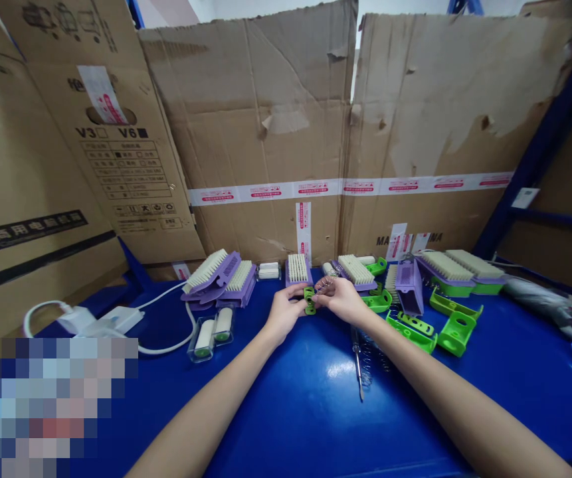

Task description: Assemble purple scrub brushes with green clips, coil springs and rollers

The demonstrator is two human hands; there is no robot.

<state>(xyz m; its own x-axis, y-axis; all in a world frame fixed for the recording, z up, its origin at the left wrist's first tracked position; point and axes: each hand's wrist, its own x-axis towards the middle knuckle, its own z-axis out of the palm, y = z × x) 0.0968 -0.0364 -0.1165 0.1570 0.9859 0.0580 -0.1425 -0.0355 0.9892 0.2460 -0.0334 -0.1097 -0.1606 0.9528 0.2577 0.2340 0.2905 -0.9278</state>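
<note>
My left hand (286, 313) is closed on a small green plastic piece with holes (309, 302), held upright above the blue table. Close on its right, my right hand (341, 299) is pinched, with a thin metal spring (323, 283) at its fingers, near the green piece's edge. Just behind both hands sits a purple brush with cream bristles (297, 268). A metal pick-like tool (357, 365) lies below my right hand, and loose springs (366, 372) lie next to it, partly hidden by my forearm.
Purple brushes (208, 272) are stacked at left, near clear cases with white rollers (214, 332). Green plastic parts (458, 332) and more brushes (445, 267) lie at right. A white power strip with cable (116, 320) is at left. Cardboard walls (266, 153) enclose the blue table (286, 411).
</note>
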